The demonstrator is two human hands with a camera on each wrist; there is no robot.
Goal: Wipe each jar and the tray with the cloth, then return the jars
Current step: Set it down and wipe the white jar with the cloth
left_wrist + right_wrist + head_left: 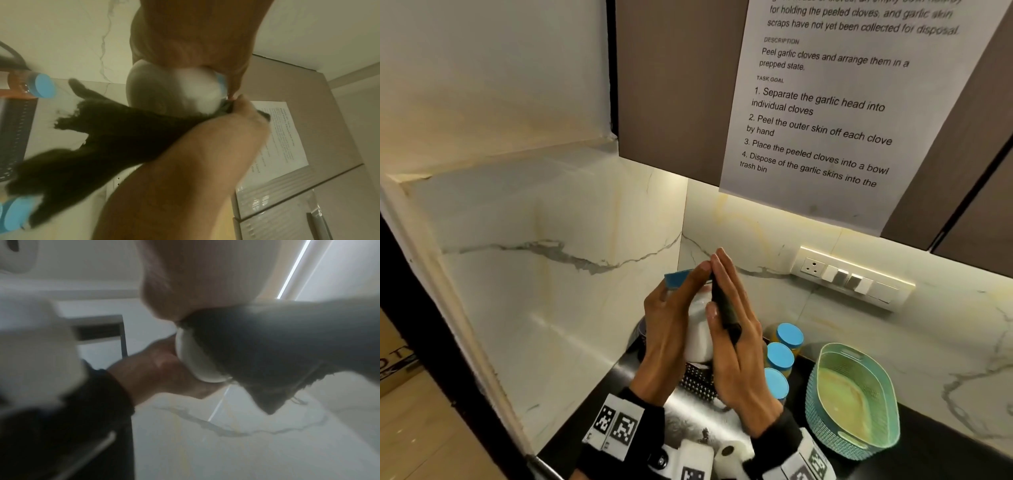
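Your left hand (667, 329) grips a white jar (700, 334), fingers wrapped round its side and reaching up to the blue lid (677, 278). Your right hand (736, 346) lies flat against the opposite side, fingers straight and together, pressing a dark cloth (724, 305) onto the jar. The jar is held in the air above the counter, tilted with the lid toward 11 o'clock.

The head view shows only a narrow strip of cloth between palm and jar. The left wrist view shows what that one hides: the cloth (98, 146) hangs loose and frayed well below the jar (174, 91). The right wrist view, blurred, shows the cloth (277, 350) draped over the jar (193, 360), with the left hand (162, 369) behind it.

At 4 o'clock from the hands, three blue-lidded jars (779, 358) stand in a row on the dark counter (945, 452). Beyond them, also at 4 o'clock, sits the teal tray (825, 404), its floor bare. A paper roll (729, 454) lies at 6 o'clock. A printed sheet (825, 102) hangs on the cabinet at 1 o'clock, switches (852, 277) at 3 o'clock.
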